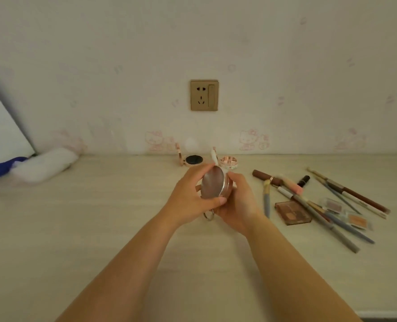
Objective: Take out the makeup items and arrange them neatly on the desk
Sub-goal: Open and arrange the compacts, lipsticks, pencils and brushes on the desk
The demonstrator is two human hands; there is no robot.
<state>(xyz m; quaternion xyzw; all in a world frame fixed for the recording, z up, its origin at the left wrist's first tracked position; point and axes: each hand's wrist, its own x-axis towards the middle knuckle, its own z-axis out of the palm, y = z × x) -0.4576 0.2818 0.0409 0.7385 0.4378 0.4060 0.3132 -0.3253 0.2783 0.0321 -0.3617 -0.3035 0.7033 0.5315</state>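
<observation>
So right now I've got both hands together in the middle of the frame, wrapped around a round silver compact [213, 182]. The left hand [190, 196] curls around its near face with the thumb along the bottom edge, and the right hand [237, 201] cups it from behind, probably so I can turn it or pop the lid before setting it down. A small metal ring [208, 215] hangs below the hands; I can't tell what it's attached to. The rest of the makeup sits in a loose pile at middle right: brushes and pencils [320, 205] crossing each other, a brown palette [293, 212], and a dark lipstick [303, 181], so that still needs tidying, I reckon. Behind my hands, an open compact [191, 159] and a pink round case [229, 161] stand near the wall. My fingers hide the compact's far side, and the white bundle [44, 166] at left is too blurry to identify.
</observation>
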